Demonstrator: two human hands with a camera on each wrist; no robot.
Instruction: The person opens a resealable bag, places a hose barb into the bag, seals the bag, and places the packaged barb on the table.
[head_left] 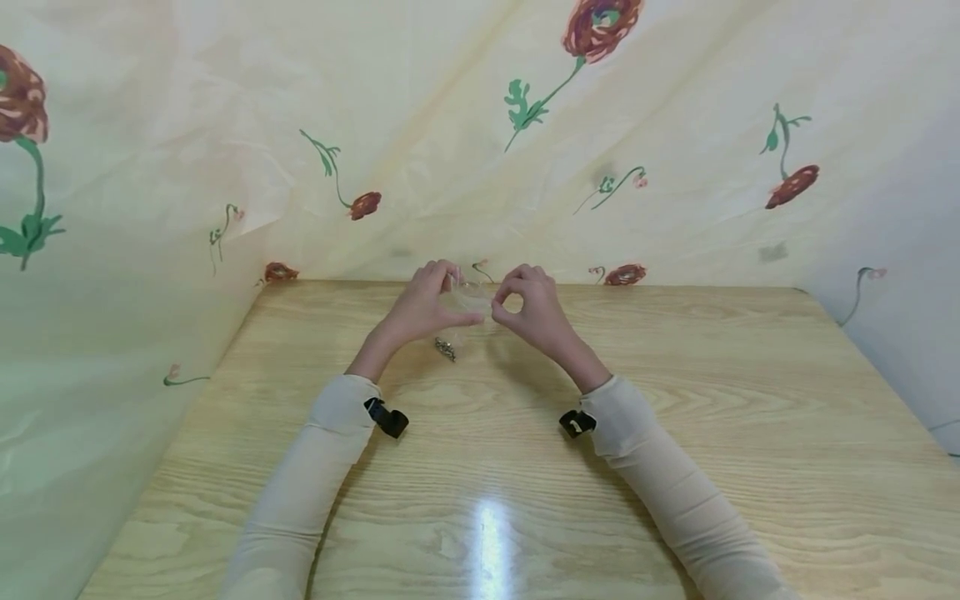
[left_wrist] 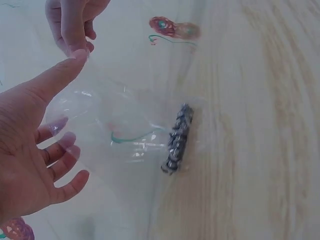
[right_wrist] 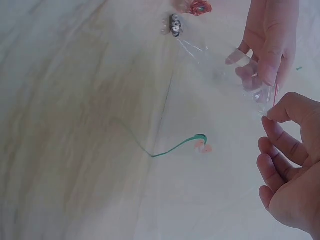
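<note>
A clear plastic zip bag with a red line near its mouth is stretched between my two hands above the table's far edge. At its bottom lies a cluster of small shiny metal pieces, too blurred to name. My left hand has its thumb stretched out and its fingers spread apart from it, touching the film; the fingers show through the plastic in the left wrist view. Thumb and index finger of my right hand pinch the bag's edge, close to the left thumb's tip. The other right fingers are loosely curled.
A wood-grain table lies under both forearms. Behind it and at the left hangs a pale sheet printed with red flowers. Black straps sit at both wrists.
</note>
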